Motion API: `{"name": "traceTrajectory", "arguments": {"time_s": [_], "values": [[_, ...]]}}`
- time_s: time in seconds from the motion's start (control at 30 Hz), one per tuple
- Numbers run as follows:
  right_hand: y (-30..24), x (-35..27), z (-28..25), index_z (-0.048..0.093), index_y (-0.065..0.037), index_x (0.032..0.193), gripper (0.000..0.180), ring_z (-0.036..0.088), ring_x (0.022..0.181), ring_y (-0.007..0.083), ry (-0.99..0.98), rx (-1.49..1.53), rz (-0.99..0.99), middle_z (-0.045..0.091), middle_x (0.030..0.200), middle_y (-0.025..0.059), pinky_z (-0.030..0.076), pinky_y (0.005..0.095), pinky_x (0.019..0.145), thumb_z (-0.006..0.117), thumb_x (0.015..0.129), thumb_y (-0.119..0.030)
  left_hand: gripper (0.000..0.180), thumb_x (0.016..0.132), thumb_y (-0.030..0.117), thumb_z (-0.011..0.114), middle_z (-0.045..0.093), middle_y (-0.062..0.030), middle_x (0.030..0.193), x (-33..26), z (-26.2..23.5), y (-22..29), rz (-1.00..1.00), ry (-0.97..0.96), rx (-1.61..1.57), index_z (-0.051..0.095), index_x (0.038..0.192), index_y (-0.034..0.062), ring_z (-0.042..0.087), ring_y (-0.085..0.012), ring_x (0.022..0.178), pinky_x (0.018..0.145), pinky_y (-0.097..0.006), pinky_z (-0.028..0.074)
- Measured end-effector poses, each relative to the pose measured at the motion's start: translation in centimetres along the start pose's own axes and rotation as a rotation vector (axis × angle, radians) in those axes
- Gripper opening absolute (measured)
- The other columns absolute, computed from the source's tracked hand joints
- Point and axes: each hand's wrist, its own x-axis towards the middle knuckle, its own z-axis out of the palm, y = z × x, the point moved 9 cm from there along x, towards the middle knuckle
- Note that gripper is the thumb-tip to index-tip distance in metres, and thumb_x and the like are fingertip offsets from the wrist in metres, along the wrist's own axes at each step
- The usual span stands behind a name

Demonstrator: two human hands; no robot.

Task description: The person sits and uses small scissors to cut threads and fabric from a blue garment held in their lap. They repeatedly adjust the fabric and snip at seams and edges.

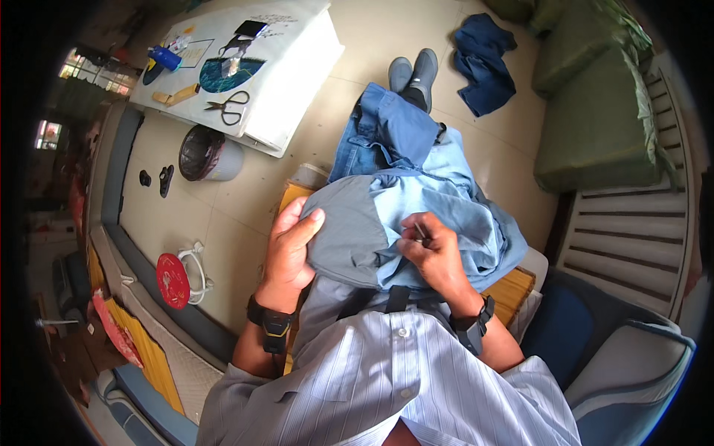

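Light blue denim clothing [472, 238] lies bunched across my lap, with a darker blue part [401, 134] at its far end. On its left side a smooth grey cloth panel [342, 227] is spread out. My left hand [286, 249] grips the left edge of this panel, thumb on top and the other fingers mostly hidden under it. Over the denim, just right of the grey panel, my right hand [433, 249] is closed in a pinch. A thin metal tool [421, 232] sticks out between its fingers; its kind is unclear.
At the upper left stands a white-covered table [297, 89] with black-handled scissors [228, 109] and a blue bottle [164, 58]. Below it are a waste bin [223, 160] and a red-topped stool [173, 281]. Dark blue clothing [485, 63] lies on the tiled floor. A slatted bench [621, 253] is right.
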Motion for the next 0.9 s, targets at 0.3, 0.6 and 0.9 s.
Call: {"name": "traceTrajectory", "arguments": {"time_s": [0.3,0.6,0.9], "values": [[-4.6,-2.3,-1.1,0.062,-0.005,0.106,0.031,0.051,0.072,0.0018,0.133,0.07,-0.15,0.061,0.088,-0.005,0.042,0.0219,0.063,0.083,0.083,0.0,0.049,0.102,0.012,0.062,0.062,-0.0197,0.137,1.2,11.1,-1.1,-0.087,-0.427,-0.124,0.047,0.146,-0.0031,0.064,-0.0306,0.123,0.109,-0.049,0.048],[-0.9,-3.8,-8.3,0.057,-0.014,0.087,0.023,0.042,0.045,0.0039,0.379,0.645,0.007,0.053,0.064,-0.0059,0.035,0.0242,0.042,0.07,0.088,0.006,0.025,0.097,0.006,0.07,0.07,-0.0075,0.115,3.1,3.7,-3.5,-0.019,-0.271,0.369,0.064,0.121,0.0024,0.069,-0.0184,0.108,0.102,-0.035,0.053],[0.6,-5.2,-9.8,0.058,-0.015,0.092,0.016,0.042,0.042,0.0064,0.426,0.783,0.043,0.05,0.059,-0.0049,0.037,0.0253,0.041,0.069,0.095,-0.003,0.012,0.1,0.01,0.063,0.064,0.0004,0.086,1.9,6.7,-7.3,-0.04,-0.444,0.69,0.065,0.098,-0.0014,0.059,-0.0073,0.083,0.073,-0.025,0.05]]}}
